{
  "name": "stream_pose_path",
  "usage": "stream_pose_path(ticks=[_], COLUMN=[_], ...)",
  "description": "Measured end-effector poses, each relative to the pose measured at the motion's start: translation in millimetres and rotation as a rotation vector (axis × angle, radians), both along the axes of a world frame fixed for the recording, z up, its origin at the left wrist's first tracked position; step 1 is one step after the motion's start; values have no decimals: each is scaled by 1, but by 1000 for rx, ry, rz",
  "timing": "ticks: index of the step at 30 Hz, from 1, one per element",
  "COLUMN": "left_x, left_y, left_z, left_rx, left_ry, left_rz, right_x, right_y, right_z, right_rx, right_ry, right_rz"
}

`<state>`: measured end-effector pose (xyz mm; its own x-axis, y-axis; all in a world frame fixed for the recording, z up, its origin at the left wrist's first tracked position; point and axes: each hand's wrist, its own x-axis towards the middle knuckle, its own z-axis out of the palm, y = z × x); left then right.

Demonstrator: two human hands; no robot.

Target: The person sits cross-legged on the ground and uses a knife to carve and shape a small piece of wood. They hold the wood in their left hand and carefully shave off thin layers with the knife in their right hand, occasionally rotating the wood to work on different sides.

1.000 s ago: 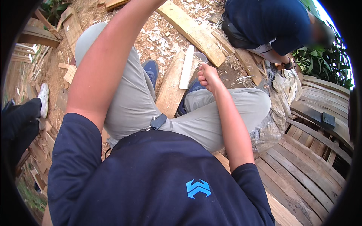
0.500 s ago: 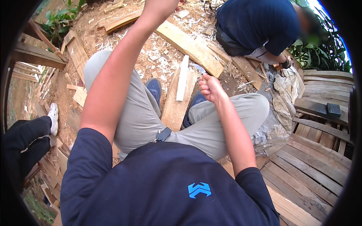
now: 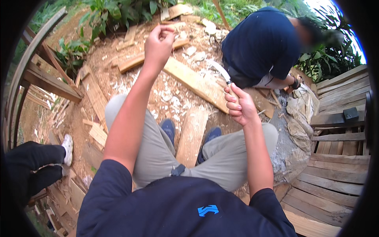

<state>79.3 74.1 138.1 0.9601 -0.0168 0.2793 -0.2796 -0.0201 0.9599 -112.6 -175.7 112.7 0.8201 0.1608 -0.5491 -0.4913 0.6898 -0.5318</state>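
Note:
My right hand (image 3: pixel 241 106) is wrapped round the pale wooden handle of a sickle (image 3: pixel 220 70). Its thin curved blade points up and to the left, over the wood-strewn ground. Farther off to the left, my left hand (image 3: pixel 158 44) is raised, its fingers loosely bent and the thumb a little apart from them. Nothing shows in it. A plank (image 3: pixel 192 132) lies between my two shoes, below and between the hands. Beyond the sickle, a long thick board (image 3: pixel 197 83) slants across the ground.
Wood shavings (image 3: pixel 167 104) cover the soil. A person in a dark blue shirt (image 3: pixel 262 43) crouches at the far right, close to the sickle. Another person's white shoe (image 3: pixel 68 150) is at the left. A slatted wooden structure (image 3: pixel 335 170) stands at the right, beside a crumpled sheet (image 3: pixel 300 114).
My right hand has lifted with the sickle, whose blade now shows fully. My left hand has come wholly into view. The pale wooden strip seen over the plank is no longer there.

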Motion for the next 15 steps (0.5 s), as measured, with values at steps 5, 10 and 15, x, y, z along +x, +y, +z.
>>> stream_pose_path(ticks=[5,10,15], left_x=[2,-5,-24], left_y=[7,2,-24], left_z=[5,5,-7], left_rx=[4,358,188], left_ry=[51,37,36], left_rz=[70,-162,-358], right_x=[25,39,50], right_y=[-6,-2,18], right_z=[76,110,106], right_rx=[85,145,139], right_ry=[-329,-407,-363], right_rz=[31,88,175])
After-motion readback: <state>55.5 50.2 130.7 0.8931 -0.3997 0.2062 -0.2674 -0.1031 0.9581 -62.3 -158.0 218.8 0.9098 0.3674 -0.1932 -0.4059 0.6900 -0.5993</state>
